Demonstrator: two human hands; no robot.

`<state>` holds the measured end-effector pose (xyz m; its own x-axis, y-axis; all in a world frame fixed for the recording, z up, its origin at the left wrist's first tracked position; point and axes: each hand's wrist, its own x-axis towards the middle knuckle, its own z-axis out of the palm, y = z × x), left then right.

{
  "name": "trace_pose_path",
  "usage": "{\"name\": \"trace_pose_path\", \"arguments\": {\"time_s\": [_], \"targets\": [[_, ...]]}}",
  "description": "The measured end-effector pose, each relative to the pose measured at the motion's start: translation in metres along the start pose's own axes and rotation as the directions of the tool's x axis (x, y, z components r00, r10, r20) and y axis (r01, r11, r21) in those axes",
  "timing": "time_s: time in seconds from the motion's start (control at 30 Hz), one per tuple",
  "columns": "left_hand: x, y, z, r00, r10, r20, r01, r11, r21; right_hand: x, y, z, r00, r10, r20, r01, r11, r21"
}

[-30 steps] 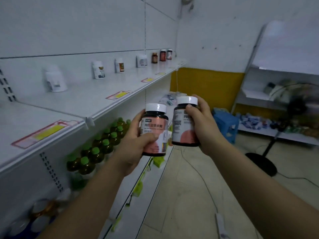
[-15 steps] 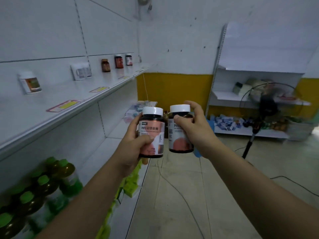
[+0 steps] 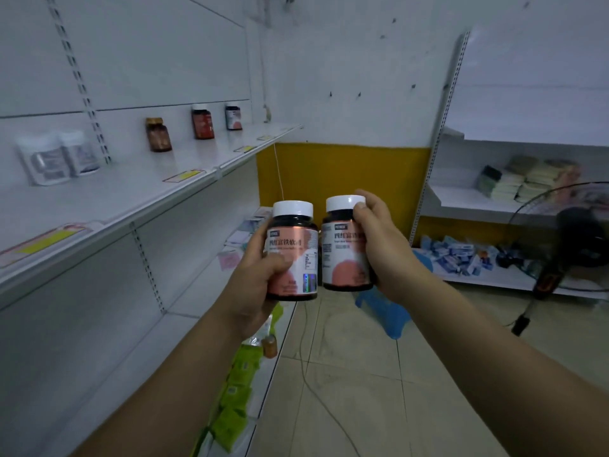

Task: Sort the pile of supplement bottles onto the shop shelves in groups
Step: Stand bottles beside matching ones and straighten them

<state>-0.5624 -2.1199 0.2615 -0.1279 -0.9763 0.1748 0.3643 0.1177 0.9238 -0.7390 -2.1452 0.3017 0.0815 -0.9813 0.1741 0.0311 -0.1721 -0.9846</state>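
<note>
Both arms are bare and reach forward. The left forearm (image 3: 171,384) and right forearm (image 3: 487,351) angle in toward each other. The left hand (image 3: 260,282) wraps round the left supplement bottle (image 3: 295,245), thumb across the label front. The right hand (image 3: 384,249) grips the right supplement bottle (image 3: 341,258) from its right side, thumb up by the cap. The hands are level and close but apart.

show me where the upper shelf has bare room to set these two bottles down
The upper shelf is bare past the pink-label bottle to its far end, and along the front between the bottles and the yellow price tags. A gap lies between the white tubs and the brown bottle. Crowded: the bottom shelf edge with green packets.
</note>
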Motion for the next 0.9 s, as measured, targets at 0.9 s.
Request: {"name": "trace_pose_path", "arguments": {"time_s": [0.9], "targets": [[0.573, -0.050, -0.043, 0.968, 0.171, -0.185, -0.155, 0.983, 0.102, 0.605, 0.062, -0.090, 0.971, -0.157, 0.181, 0.176, 0.979, -0.098]]}}
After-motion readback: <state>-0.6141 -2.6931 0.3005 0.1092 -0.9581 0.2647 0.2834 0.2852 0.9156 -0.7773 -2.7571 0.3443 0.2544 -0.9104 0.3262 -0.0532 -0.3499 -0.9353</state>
